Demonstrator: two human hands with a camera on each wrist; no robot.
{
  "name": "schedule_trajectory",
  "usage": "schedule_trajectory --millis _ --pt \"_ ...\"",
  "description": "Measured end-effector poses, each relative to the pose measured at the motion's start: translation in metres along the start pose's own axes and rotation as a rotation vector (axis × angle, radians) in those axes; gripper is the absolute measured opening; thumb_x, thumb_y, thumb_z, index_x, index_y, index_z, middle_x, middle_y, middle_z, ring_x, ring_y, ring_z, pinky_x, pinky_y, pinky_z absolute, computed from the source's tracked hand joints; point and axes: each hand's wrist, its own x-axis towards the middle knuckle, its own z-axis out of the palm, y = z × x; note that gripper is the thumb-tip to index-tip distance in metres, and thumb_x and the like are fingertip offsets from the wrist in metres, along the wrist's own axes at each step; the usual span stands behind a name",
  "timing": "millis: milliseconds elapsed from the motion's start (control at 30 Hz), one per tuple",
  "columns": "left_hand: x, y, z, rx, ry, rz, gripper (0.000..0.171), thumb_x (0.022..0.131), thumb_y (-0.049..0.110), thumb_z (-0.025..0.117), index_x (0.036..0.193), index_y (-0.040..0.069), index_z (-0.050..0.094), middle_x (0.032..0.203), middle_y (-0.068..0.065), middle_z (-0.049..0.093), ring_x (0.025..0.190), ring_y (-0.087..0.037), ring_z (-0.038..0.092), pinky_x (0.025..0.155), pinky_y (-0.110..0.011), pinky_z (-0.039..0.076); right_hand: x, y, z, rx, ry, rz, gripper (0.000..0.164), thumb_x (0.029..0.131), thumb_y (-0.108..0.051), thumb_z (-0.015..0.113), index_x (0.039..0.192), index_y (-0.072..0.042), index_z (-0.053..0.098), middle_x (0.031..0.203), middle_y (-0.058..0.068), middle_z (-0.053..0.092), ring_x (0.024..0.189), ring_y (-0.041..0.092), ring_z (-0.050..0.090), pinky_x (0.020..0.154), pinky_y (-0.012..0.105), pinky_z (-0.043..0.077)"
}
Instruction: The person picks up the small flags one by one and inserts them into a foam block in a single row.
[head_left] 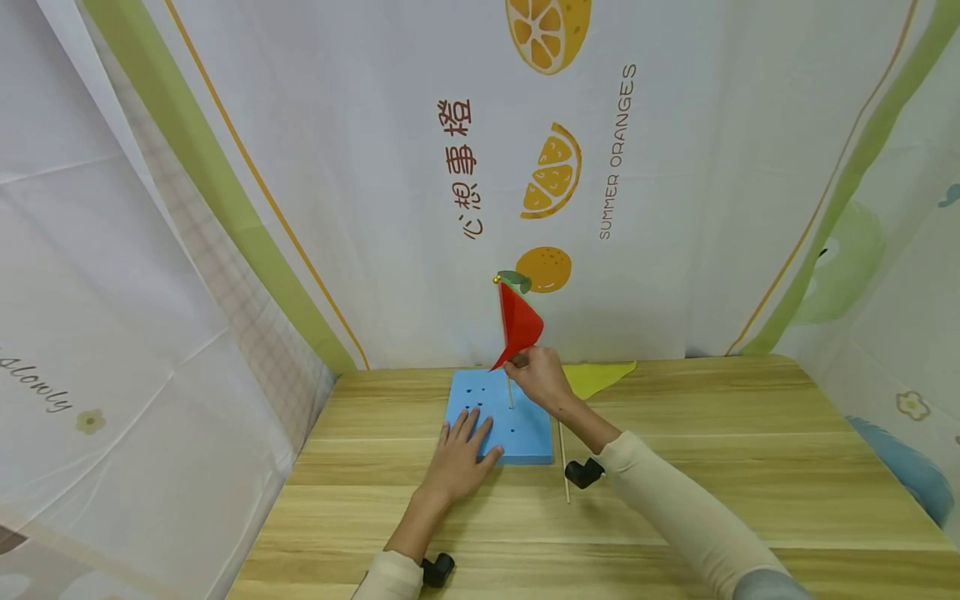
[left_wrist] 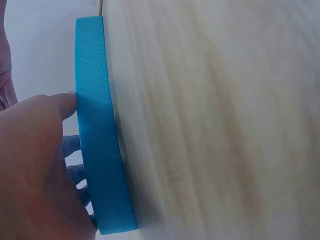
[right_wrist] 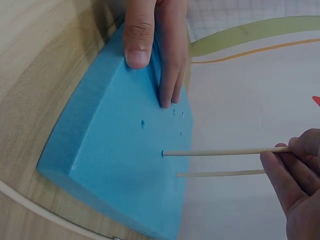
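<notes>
In the head view, a blue foam board (head_left: 532, 446) with several small holes lies on the wooden table. My left hand (head_left: 453, 467) rests on its front left part, fingers spread and straight; in the left wrist view the thumb (left_wrist: 62, 104) touches the board's edge. My right hand (head_left: 542, 379) pinches the thin wooden stick of a red flag (head_left: 521, 321), held nearly upright. The stick's (right_wrist: 215, 153) lower end meets a hole in the board; its depth cannot be told. A second pale stick-like line (right_wrist: 220, 174) runs beside it in the right wrist view.
A yellow flag (head_left: 600, 377) lies on the table (head_left: 712, 467) to the right of the board, its wooden stick (head_left: 565, 467) running along the board's right side. A white curtain (head_left: 375, 208) printed with oranges hangs behind the table.
</notes>
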Motion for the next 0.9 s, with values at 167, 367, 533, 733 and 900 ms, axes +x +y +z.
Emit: schedule_trajectory --millis 167,367,533,733,900 --pt "-0.0004 0.0001 0.0002 0.000 0.001 0.004 0.065 0.111 0.047 0.052 0.162 0.007 0.047 0.173 -0.021 0.033 0.162 -0.045 0.025 0.130 -0.068 0.021 -0.0006 0.0029 0.0021 -0.015 0.002 0.004 0.019 0.100 -0.011 0.073 0.106 0.004 0.082 0.098 0.017 0.083 0.094 0.033 0.079 0.082 0.044 0.067" --pt "-0.0010 -0.0009 0.0015 -0.005 -0.003 -0.002 0.064 0.111 0.047 0.052 0.162 0.008 0.046 0.174 -0.020 0.032 0.163 -0.044 0.024 0.131 -0.068 0.020 0.0003 0.0046 0.0040 -0.027 0.005 -0.002 0.019 0.100 -0.012 0.073 0.106 0.004 0.081 0.098 0.016 0.083 0.094 0.032 0.079 0.083 0.043 0.067" --pt "-0.0007 -0.0011 0.0019 -0.006 -0.002 -0.001 0.065 0.111 0.047 0.051 0.162 0.008 0.046 0.173 -0.020 0.032 0.163 -0.044 0.024 0.131 -0.068 0.020 0.0006 0.0052 0.0052 -0.004 0.008 -0.005 0.018 0.099 -0.011 0.074 0.106 0.004 0.081 0.096 0.016 0.082 0.093 0.032 0.079 0.083 0.043 0.067" --pt "0.0008 -0.0016 0.0023 0.002 -0.006 -0.005 0.064 0.111 0.047 0.051 0.163 0.009 0.045 0.174 -0.019 0.031 0.163 -0.044 0.023 0.131 -0.067 0.019 0.0000 0.0050 0.0052 0.000 0.012 0.001 0.018 0.099 -0.011 0.074 0.106 0.003 0.082 0.096 0.016 0.082 0.092 0.032 0.079 0.081 0.042 0.067" --pt "0.0013 -0.0019 0.0021 0.001 -0.015 -0.014 0.064 0.112 0.048 0.050 0.164 0.012 0.043 0.175 -0.017 0.029 0.165 -0.042 0.020 0.132 -0.066 0.017 -0.0011 0.0061 0.0064 0.021 0.030 -0.009 0.017 0.098 -0.007 0.073 0.110 0.004 0.079 0.098 0.017 0.082 0.091 0.034 0.079 0.086 0.047 0.067"
